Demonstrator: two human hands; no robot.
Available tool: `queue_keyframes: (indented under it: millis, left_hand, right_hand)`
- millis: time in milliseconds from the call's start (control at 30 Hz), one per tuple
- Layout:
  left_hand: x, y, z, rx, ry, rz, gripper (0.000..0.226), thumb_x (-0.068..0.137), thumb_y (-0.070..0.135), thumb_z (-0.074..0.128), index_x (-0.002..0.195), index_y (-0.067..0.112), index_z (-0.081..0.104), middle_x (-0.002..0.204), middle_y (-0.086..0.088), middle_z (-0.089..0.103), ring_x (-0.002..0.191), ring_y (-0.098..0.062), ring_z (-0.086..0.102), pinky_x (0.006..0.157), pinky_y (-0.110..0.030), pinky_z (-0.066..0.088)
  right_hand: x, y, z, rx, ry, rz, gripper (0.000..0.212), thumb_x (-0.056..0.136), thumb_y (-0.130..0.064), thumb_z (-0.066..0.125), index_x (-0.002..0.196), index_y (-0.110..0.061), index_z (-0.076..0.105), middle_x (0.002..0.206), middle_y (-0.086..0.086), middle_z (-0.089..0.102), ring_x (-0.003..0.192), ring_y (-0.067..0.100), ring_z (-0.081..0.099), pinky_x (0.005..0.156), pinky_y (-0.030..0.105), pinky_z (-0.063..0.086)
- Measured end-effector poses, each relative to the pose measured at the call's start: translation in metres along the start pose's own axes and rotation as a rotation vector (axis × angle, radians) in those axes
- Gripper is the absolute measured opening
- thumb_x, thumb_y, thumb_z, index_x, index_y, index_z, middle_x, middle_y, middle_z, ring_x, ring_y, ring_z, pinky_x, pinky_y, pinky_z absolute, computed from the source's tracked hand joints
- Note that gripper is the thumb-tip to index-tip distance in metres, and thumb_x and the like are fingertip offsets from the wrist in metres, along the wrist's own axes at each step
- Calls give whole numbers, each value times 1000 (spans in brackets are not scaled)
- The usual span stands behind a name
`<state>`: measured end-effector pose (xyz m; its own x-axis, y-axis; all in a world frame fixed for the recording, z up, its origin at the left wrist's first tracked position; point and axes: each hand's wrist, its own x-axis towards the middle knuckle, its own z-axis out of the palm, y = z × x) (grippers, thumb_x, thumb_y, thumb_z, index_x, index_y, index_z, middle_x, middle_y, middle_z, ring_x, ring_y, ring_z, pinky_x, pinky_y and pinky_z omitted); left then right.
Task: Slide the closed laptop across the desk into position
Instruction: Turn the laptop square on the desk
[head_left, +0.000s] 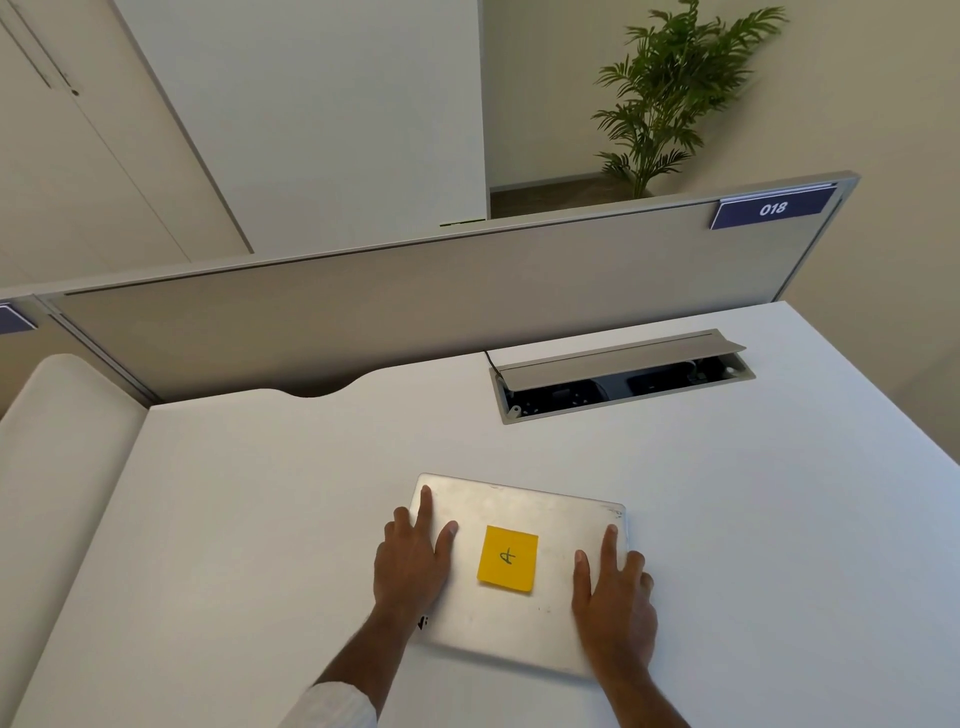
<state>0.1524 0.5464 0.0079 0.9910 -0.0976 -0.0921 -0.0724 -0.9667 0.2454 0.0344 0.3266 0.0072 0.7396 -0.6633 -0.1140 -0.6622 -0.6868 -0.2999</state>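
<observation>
A closed silver laptop (540, 499) lies flat on the white desk (260, 519), near the front middle. A yellow sticky note (508, 558) with a handwritten mark is stuck on the middle of its lid. My left hand (413, 564) rests flat on the laptop's left side, fingers spread and wrapping over the left edge. My right hand (613, 587) lies flat on the right side, fingers spread along the right edge. Both palms press on the lid.
An open cable hatch (623, 376) with a raised flap is set into the desk behind the laptop. A grey partition (415, 301) with a "018" label (773, 209) borders the far edge. A potted plant (670, 93) stands beyond it.
</observation>
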Motion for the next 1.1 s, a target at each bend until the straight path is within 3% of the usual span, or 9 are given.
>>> queue_keyframes:
  millis: [233,533,1100]
  left_hand:
    - [3,-3,4,129,15,31,75,94,63,18,152,18,36,103,-12,57,85,-28,56,62,-38,48]
    - [0,2,6,189,31,20,72,95,58,21,145,14,48,92,-16,56,72,-28,53,52,-37,45]
    - [-9,11,6,247,41,-28,65,95,52,23,140,14,53,89,-15,52,74,-28,48,54,-37,39]
  right_hand:
    - [-2,-1,4,-1,4,2,63,96,-55,36,150,-22,35,111,8,49,90,28,53,55,37,51]
    - [-2,-3,8,-16,3,2,63,95,-53,41,148,-19,39,108,11,49,86,30,52,52,38,51]
    - [-1,-2,7,-64,-21,3,63,94,-54,42,147,-19,41,107,11,50,84,29,52,52,36,50]
